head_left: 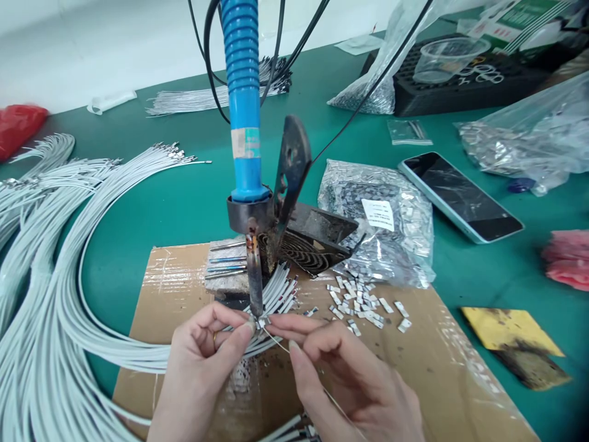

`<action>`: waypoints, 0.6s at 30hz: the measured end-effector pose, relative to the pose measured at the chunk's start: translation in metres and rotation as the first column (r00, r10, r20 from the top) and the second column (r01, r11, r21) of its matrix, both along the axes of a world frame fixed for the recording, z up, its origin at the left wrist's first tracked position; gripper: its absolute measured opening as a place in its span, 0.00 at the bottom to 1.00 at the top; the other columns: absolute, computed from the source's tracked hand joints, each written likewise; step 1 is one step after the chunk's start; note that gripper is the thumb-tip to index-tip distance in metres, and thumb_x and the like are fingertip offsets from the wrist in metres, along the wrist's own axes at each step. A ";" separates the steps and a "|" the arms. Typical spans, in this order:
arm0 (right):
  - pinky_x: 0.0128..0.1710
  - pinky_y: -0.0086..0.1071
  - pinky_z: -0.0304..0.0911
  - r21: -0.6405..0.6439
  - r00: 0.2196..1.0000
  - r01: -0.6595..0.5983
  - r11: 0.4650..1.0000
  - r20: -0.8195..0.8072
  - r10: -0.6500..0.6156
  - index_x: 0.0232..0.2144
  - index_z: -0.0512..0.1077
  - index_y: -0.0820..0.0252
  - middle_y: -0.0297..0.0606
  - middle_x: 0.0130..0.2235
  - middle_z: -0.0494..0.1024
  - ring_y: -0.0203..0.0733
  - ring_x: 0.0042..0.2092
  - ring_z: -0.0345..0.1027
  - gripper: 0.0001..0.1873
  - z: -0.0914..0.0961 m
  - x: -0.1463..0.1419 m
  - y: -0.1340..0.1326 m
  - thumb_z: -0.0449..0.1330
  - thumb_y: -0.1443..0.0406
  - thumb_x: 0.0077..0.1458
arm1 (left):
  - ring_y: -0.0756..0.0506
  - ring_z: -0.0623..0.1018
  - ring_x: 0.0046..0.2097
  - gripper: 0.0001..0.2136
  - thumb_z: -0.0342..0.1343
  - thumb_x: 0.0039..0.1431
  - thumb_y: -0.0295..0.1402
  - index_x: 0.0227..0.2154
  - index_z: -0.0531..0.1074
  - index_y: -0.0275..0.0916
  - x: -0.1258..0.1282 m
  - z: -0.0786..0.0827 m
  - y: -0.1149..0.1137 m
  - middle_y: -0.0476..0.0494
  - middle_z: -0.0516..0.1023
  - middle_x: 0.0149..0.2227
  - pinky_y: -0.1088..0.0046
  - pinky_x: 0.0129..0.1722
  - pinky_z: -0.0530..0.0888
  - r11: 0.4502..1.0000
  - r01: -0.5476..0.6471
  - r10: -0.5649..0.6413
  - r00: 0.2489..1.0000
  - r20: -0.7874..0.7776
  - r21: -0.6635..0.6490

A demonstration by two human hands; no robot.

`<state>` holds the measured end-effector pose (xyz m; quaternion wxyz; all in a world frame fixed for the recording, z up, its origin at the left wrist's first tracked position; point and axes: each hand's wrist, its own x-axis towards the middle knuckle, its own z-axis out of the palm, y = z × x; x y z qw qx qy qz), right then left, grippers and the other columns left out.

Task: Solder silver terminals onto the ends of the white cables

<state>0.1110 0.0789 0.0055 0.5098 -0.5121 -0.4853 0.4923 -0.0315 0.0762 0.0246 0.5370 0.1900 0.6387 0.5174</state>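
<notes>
A soldering iron with a blue ribbed handle stands upright in a dark metal stand, its burnt tip pointing down. Right under the tip, my left hand pinches a white wire's end with a small metal piece. My right hand pinches a thin strand of solder wire that reaches the same spot. Both hands work over a taped cardboard sheet. A fan of white wire ends lies just behind the tip.
Long white wires curve across the green table at the left. Loose small metal pieces lie beside a clear bag of them. A phone, more bags, a black tray and a yellow sponge are to the right.
</notes>
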 end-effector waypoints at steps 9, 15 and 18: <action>0.39 0.25 0.78 -0.004 0.999 0.023 1.000 0.046 -0.023 0.24 0.69 0.54 0.38 0.41 0.87 0.42 0.39 0.85 0.12 0.001 -0.001 0.000 0.63 0.67 0.59 | 0.58 0.67 0.22 0.13 0.77 0.44 0.38 0.23 0.79 0.36 -0.002 -0.001 0.002 0.53 0.77 0.21 0.90 0.21 0.61 0.999 0.029 -0.031 0.996 0.088 0.021; 0.38 0.28 0.80 -0.062 0.999 0.033 0.998 -0.016 -0.034 0.24 0.69 0.54 0.40 0.41 0.87 0.45 0.40 0.85 0.12 -0.001 -0.002 0.001 0.64 0.66 0.60 | 0.58 0.66 0.22 0.13 0.76 0.47 0.37 0.24 0.79 0.36 -0.007 -0.007 0.001 0.51 0.78 0.22 0.89 0.21 0.61 0.998 0.064 -0.064 0.995 0.082 0.010; 0.39 0.29 0.80 -0.048 1.000 0.026 0.998 0.007 -0.026 0.24 0.70 0.54 0.40 0.41 0.87 0.45 0.40 0.85 0.12 0.000 -0.002 0.001 0.63 0.66 0.60 | 0.58 0.65 0.22 0.13 0.76 0.47 0.37 0.25 0.79 0.35 -0.008 -0.009 0.001 0.51 0.78 0.22 0.88 0.22 0.61 0.997 0.077 -0.078 0.994 0.077 0.012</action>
